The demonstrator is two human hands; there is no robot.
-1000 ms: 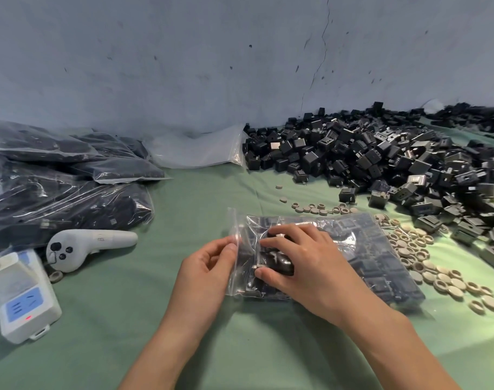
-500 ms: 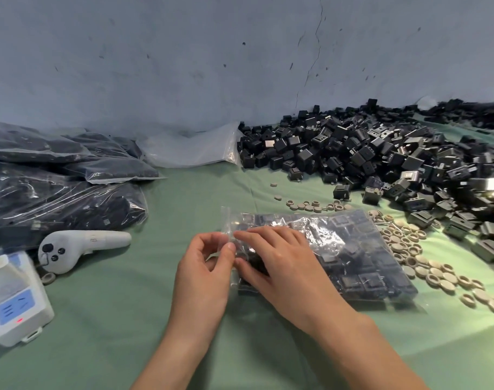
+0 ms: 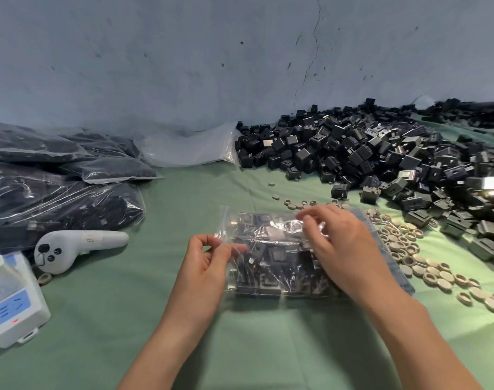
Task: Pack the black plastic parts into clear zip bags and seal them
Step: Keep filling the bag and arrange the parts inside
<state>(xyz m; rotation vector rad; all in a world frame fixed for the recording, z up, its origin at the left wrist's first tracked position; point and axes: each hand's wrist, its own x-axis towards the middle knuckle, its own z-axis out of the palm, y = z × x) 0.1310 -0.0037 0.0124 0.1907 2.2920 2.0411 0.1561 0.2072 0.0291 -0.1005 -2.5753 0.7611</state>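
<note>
The clear zip bag (image 3: 240,229), stuffed with black parts (image 3: 276,256), lies on the green worktop (image 3: 127,319) in the near middle. The left hand (image 3: 203,266) pinches its left edge between thumb and forefinger. The right hand (image 3: 344,249) lies over its top with fingers bent; whether they grip the film I cannot tell. Tan rings (image 3: 425,266) lie scattered just right of it, a heap of loose parts (image 3: 380,153) far right, and filled bags (image 3: 57,204) and a white controller (image 3: 71,249) to the left.

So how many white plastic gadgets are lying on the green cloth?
2: a white handheld controller with black buttons by the filled clear bags, and a white box with a blue panel at the left edge. Others may be hidden under the bags.
</note>
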